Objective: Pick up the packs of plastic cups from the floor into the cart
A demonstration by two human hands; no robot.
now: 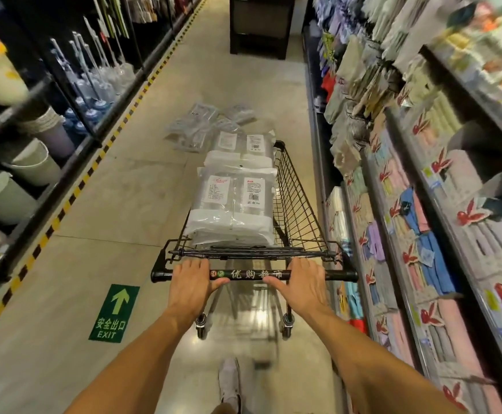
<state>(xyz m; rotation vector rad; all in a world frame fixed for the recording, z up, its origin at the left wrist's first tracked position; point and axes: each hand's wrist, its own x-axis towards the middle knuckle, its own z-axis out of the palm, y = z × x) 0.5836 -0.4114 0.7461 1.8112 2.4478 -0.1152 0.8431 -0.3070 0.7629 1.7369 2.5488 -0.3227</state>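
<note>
Head view: store aisle seen over a black wire shopping cart (pixel 296 186)
Left hand (pixel 190 283): fingers curled round the cart's black handle bar (pixel 255 274)
Right hand (pixel 300 282): gripping the same bar
Clear plastic cup packs (pixel 238 201): stacked in the cart; more packs (pixel 202 124) on the beige floor (pixel 118 189) just ahead

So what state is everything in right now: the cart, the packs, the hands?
Cart: upright, loaded with packs.
Packs in cart: stacked, sealed.
Packs on floor: lying loose ahead of the cart.
Left hand: fingers wrapped on the handle.
Right hand: resting on the handle.
</note>
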